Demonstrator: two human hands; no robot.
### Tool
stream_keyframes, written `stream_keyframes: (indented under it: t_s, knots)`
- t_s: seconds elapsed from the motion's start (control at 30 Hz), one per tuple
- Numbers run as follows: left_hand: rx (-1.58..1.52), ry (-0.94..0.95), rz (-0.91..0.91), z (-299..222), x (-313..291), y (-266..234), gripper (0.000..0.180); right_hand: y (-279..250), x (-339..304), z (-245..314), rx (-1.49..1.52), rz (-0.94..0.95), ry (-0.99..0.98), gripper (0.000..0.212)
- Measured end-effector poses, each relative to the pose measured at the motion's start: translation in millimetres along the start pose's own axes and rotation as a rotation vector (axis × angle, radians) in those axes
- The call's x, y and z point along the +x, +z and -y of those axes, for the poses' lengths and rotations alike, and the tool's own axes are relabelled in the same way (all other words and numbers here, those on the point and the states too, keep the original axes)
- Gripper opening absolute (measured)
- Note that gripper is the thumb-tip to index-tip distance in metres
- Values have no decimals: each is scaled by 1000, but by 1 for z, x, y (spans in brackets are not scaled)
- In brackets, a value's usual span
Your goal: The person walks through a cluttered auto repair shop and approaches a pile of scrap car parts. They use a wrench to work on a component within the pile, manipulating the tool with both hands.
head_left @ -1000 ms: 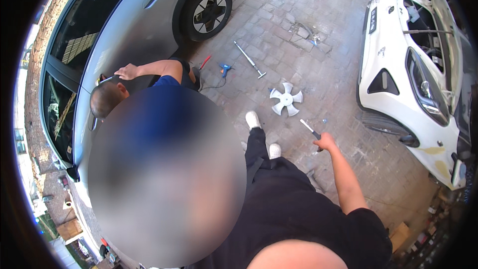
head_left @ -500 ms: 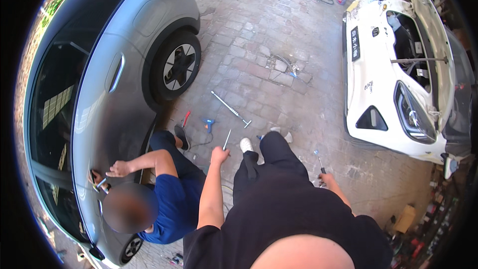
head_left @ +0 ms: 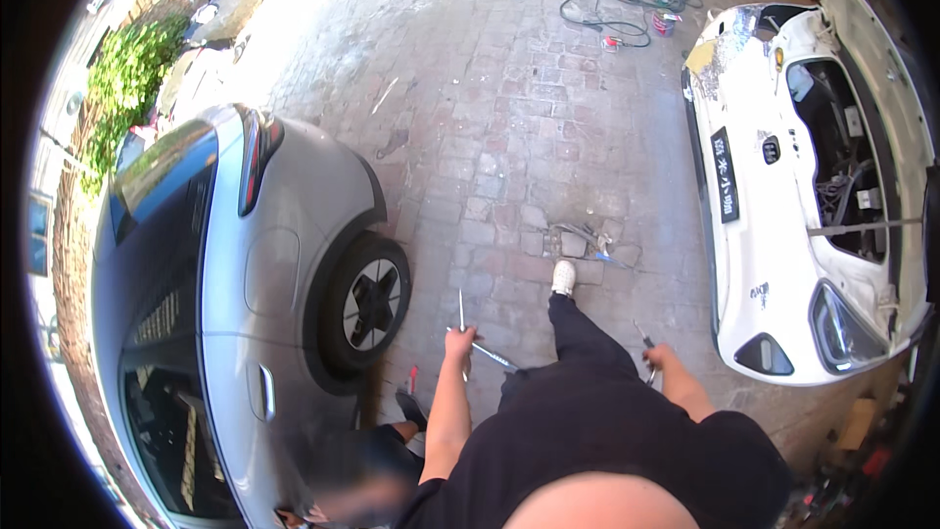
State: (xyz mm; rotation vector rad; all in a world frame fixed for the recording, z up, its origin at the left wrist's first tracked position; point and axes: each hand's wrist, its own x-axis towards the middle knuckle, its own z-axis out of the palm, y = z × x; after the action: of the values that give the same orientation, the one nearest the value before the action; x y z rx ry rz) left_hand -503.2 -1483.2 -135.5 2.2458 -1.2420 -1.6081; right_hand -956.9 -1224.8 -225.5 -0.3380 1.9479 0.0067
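My left hand is closed around a thin metal rod, which points away from me; any handle is hidden in the fist. Behind that hand a long silver T-handled bar lies on the paving, partly covered by my hand and leg. Out to the right, my right hand grips a black-handled tool with a thin shaft. Its tip is too small to make out. Both hands hang at my sides, apart from both cars.
A grey car stands left, a person low beside it. A red-handled tool lies near that person's foot. At right is a damaged white car, hood raised. Cables sprawl ahead; loose debris lies on the paving.
My view has moved forward along the paving, and one leg is now stretched ahead. The co-worker has mostly slid out at the lower left. Both hands keep their tools.
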Motion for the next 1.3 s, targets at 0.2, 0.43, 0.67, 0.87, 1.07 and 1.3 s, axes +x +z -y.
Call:
stream_keyframes:
  t_s: [0.2, 0.43, 0.67, 0.87, 1.07, 1.3]
  knots:
    - [-45, -412, 27, 30, 68, -27, 16, -150, 26, 314, 165, -329, -520, 34]
    - [-61, -76, 76, -235, 67, -42, 17, -264, 79, 533, 271, -329, -741, 32]
    - [-74, -357, 39, -374, 421, -53, 20, -303, 185, 574, -114, -185, -213, 34]
    - [-104, 316, -95, -790, 556, -79, 25, -385, 160, 666, 237, -187, 67, 33]
    - [-74, 437, 117, -1018, 687, -45, 23, -467, 265, 772, 657, -160, 177, 24]
    - [-78, -265, 183, -996, 789, -17, 17, -646, 430, 1039, 273, -269, 75, 24]
